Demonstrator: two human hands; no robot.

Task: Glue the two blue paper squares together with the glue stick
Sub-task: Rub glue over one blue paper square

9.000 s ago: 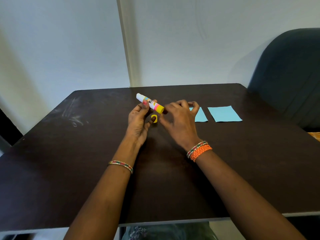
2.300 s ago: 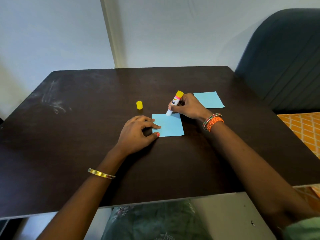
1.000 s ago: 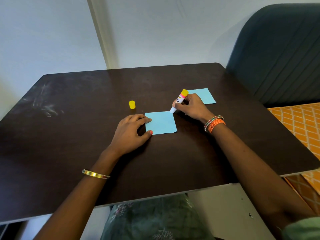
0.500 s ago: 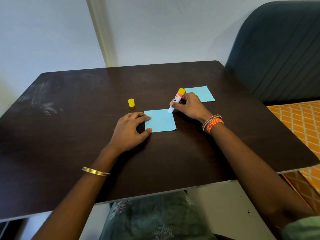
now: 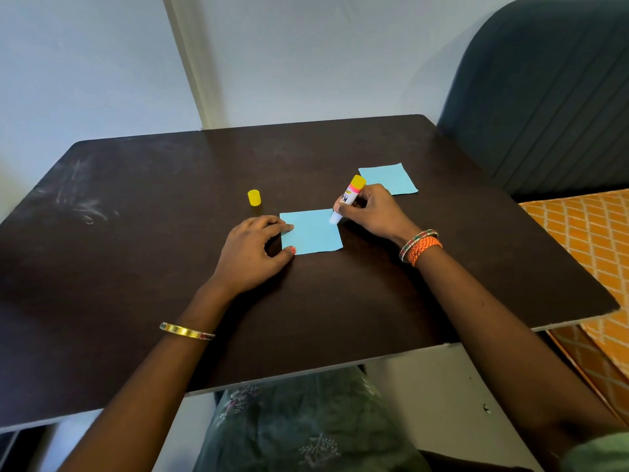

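Observation:
One blue paper square (image 5: 311, 232) lies flat at the middle of the dark table (image 5: 143, 260). My left hand (image 5: 253, 252) rests on the table with its fingertips pressing the square's left edge. My right hand (image 5: 372, 214) grips the white glue stick (image 5: 347, 199), yellow end up, its tip touching the square's far right corner. The second blue paper square (image 5: 388, 178) lies further back on the right, partly behind my right hand. The yellow cap (image 5: 254, 197) stands apart, left of the glue stick.
A dark blue padded seat back (image 5: 544, 93) rises past the table's right side. An orange patterned cushion (image 5: 585, 240) lies below it at the right edge. Pale walls stand behind the table. White scuff marks (image 5: 80, 204) show at the table's far left.
Over the last second the glue stick's tip has stayed on the square's right edge near its far corner with only small shifts. My left hand keeps holding the paper down.

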